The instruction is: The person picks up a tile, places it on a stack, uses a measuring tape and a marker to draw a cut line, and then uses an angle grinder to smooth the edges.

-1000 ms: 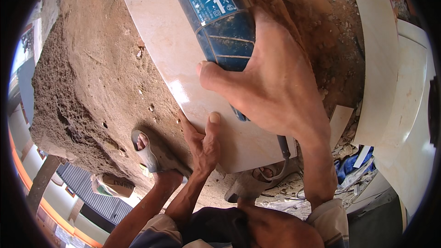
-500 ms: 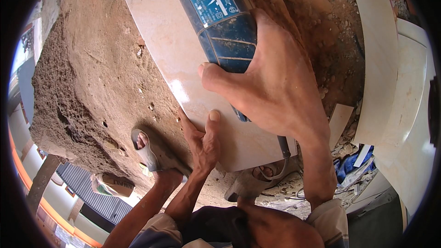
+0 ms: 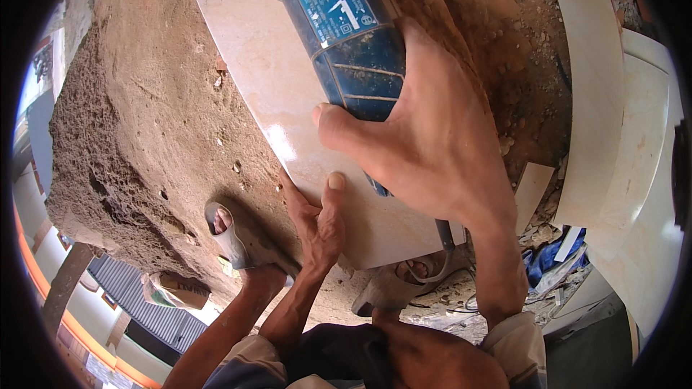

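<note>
My right hand (image 3: 440, 137) is wrapped round the rear body of a blue corded angle grinder (image 3: 360, 65), thumb on its near left side. The tool's front end runs past the top of the picture, so its disc is hidden. Beneath it lies a glossy cream tile (image 3: 252, 72), slanting from upper left down towards my feet. My left hand (image 3: 317, 223) grips the tile's near left edge, its thumb flat on top and its fingers along and partly under the rim. A black cord (image 3: 445, 234) leaves the tool by my right wrist.
Rough brown earth (image 3: 158, 101) spreads on the left, with loose rubble (image 3: 504, 21) to the right. Several cut tile pieces (image 3: 591, 101) lean at far right, beside a blue crumpled bag (image 3: 544, 263). My sandalled feet (image 3: 245, 234) flank the tile's near end.
The angle grinder and my right hand have shifted very slightly towards me and to the right. My left hand and the tile have stayed put.
</note>
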Available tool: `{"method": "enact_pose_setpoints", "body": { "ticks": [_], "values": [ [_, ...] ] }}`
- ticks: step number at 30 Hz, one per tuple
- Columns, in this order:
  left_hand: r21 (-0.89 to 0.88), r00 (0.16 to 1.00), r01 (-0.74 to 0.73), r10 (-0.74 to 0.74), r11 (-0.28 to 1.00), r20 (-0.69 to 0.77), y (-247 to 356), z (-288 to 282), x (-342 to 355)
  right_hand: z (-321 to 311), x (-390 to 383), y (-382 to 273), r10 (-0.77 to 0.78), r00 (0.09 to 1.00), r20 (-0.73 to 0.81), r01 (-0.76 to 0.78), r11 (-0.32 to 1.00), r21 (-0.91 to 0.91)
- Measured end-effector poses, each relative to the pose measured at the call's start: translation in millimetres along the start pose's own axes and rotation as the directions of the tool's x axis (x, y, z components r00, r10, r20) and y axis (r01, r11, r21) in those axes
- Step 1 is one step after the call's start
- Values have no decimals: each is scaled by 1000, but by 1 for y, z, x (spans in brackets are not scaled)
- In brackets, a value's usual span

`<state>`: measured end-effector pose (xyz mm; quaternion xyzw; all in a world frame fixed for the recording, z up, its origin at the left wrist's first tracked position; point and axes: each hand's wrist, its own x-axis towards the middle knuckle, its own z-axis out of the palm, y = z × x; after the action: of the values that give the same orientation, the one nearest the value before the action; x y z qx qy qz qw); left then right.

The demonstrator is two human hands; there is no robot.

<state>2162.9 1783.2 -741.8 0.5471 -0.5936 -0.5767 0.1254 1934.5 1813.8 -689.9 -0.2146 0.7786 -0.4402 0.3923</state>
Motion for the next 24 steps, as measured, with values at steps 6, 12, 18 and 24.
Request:
{"method": "enact_pose_setpoints", "body": {
  "ticks": [6,12,18,24],
  "values": [
    [-5,1000,-22,22,1000,3,-2,-1,0,-5,-3,-9,115,991,75,-119,992,53],
    [-26,999,-54,54,998,-7,-3,2,0,-2,-6,-2,28,999,36,-29,999,24],
    [57,998,-59,59,997,1,-10,-2,-1,0,-6,0,24,999,40,-24,1000,2],
    [109,1000,-21,21,994,2,-25,-12,-4,-6,-8,-2,10,995,98,-20,995,100]
  ]
}}
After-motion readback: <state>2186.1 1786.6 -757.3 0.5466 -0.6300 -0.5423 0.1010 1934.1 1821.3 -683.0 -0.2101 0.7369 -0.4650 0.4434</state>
